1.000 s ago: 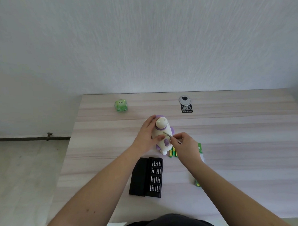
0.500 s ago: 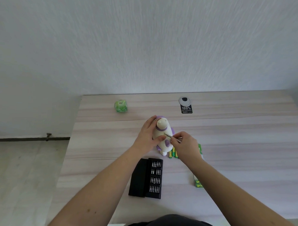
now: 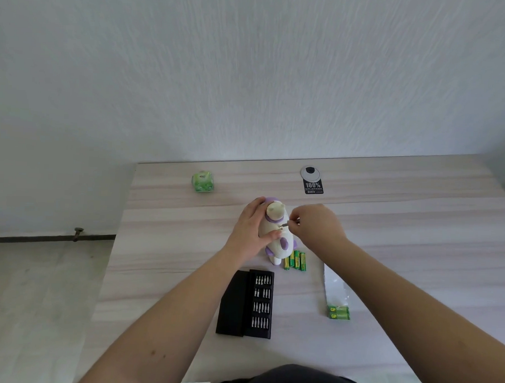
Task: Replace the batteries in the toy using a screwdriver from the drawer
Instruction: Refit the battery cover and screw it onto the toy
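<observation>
Steadying the toy (image 3: 276, 230) on the table (image 3: 403, 232), the left hand (image 3: 251, 229) wraps its body so it cannot twist — the right hand (image 3: 316, 223) pinches a thin screwdriver (image 3: 286, 225), tip at the toy's belly, probably working the cover screw. Loose batteries (image 3: 296, 260) wait just below both hands.

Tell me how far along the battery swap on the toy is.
Done: bit case open, three loose batteries laid beside the toy. In hand: left hand holds the toy while right hand works the screwdriver into its body. Left: opening the compartment, swapping batteries, closing it.
</observation>
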